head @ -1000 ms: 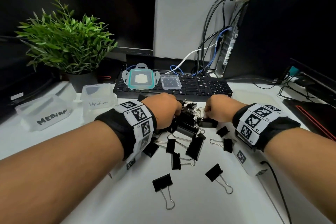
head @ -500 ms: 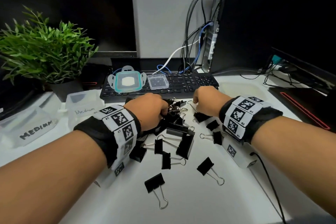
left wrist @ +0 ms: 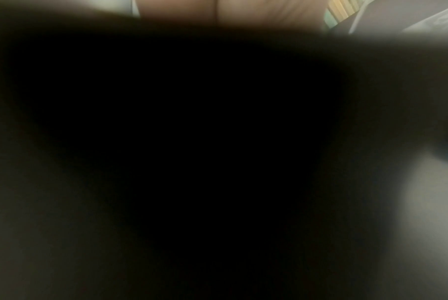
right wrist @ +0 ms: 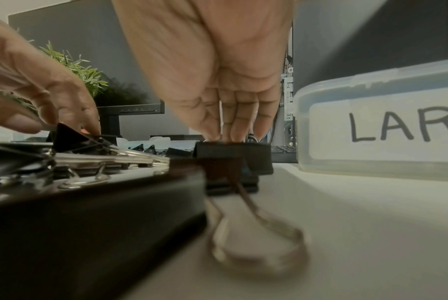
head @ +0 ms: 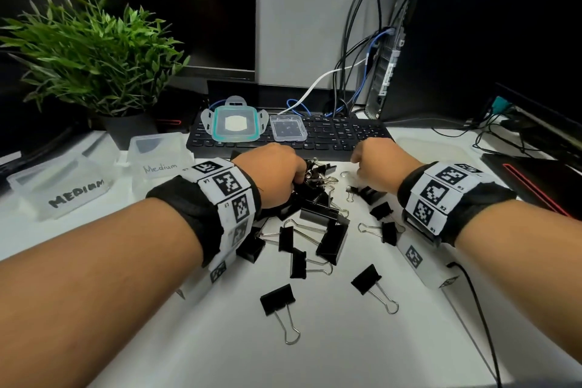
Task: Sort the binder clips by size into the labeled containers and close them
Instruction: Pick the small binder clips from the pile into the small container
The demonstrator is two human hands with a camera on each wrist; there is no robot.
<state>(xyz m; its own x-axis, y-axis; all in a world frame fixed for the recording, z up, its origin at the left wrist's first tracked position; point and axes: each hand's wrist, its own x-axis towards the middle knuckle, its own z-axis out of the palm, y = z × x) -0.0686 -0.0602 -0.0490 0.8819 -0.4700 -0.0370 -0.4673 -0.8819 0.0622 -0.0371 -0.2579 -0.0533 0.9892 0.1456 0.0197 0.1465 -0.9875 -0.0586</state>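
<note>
Several black binder clips (head: 318,201) of differing sizes lie in a heap and scattered on the white desk (head: 330,340). My left hand (head: 299,178) digs into the heap's far side; in the right wrist view its fingers (right wrist: 89,127) pinch a black clip (right wrist: 71,138). My right hand (head: 357,164) is at the heap's right edge, and its fingertips (right wrist: 225,136) pinch the top of a large black clip (right wrist: 233,156). Two clear tubs marked Medium (head: 78,195) (head: 160,167) stand at the left. A tub labelled "LAR" (right wrist: 377,125) stands to the right. The left wrist view is almost black.
A teal-rimmed lid (head: 234,123) and a small clear lid (head: 288,127) lie on the black keyboard (head: 346,135) behind the heap. A potted plant (head: 94,57) is at the back left, a computer tower (head: 472,35) with cables at the back right.
Both hands stay at the heap. My right hand has drifted a little back toward the keyboard. The head view has swung slightly.
</note>
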